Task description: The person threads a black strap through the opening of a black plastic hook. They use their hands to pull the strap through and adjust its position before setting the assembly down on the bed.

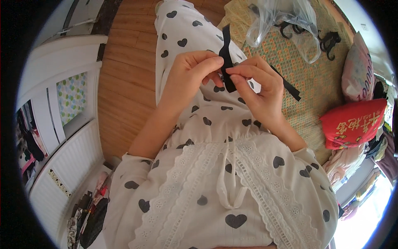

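Observation:
A strip of black ribbon [226, 54] hangs upright above my lap, pinched in both hands. My left hand [194, 68] grips its left edge between thumb and fingers. On the other side my right hand [258, 85] pinches it a little lower, thumb against forefinger. Some small dark thing shows at the ribbon's lower left edge, too small to make out. A second black strip [292, 89] lies just right of my right hand, on the woven mat; its upper part is hidden behind the hand. White cloth with dark hearts [226, 108] covers my lap beneath.
On the patterned mat [304, 83] stands a clear plastic bag [286, 25] with black claw clips, and another black claw clip [329, 43] beside it. A red cushion [352, 123] and a pink-grey cushion [357, 70] rest at the right. White cabinets [66, 162] line the left.

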A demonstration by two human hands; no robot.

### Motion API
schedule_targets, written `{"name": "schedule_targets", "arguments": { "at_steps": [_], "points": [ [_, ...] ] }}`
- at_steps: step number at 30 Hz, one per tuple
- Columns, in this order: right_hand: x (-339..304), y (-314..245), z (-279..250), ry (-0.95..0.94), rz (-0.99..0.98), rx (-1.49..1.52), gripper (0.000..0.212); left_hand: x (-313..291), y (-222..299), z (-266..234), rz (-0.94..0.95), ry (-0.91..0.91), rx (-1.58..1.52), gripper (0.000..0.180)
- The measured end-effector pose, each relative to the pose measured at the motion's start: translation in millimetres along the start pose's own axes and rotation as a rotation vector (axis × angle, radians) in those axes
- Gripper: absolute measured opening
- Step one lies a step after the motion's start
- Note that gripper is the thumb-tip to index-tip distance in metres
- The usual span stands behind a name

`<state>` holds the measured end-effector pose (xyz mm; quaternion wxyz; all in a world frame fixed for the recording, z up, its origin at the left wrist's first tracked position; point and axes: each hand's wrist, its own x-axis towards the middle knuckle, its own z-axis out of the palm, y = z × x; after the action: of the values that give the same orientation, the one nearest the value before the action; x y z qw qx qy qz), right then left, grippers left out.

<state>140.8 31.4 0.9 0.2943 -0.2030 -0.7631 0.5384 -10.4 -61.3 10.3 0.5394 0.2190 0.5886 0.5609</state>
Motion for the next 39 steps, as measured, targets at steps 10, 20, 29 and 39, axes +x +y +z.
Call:
{"name": "schedule_targets", "arguments": {
  "at_steps": [10,20,29,39],
  "points": [
    [11,-5,-22,-0.199,-0.272,-0.227,0.027,0,6,0,-0.017,-0.070,0.069,0.013],
    [7,6,-15,-0.125,-0.438,-0.289,0.027,-1,3,3,0.031,-0.115,0.077,0.019],
    [-3,20,-9,0.065,-0.558,-0.280,0.027,-1,10,1,-0.042,-0.110,0.056,0.027],
    [-3,2,-13,0.096,-0.390,-0.256,0.023,0,10,6,0.005,-0.100,0.102,0.021]
  ]
}}
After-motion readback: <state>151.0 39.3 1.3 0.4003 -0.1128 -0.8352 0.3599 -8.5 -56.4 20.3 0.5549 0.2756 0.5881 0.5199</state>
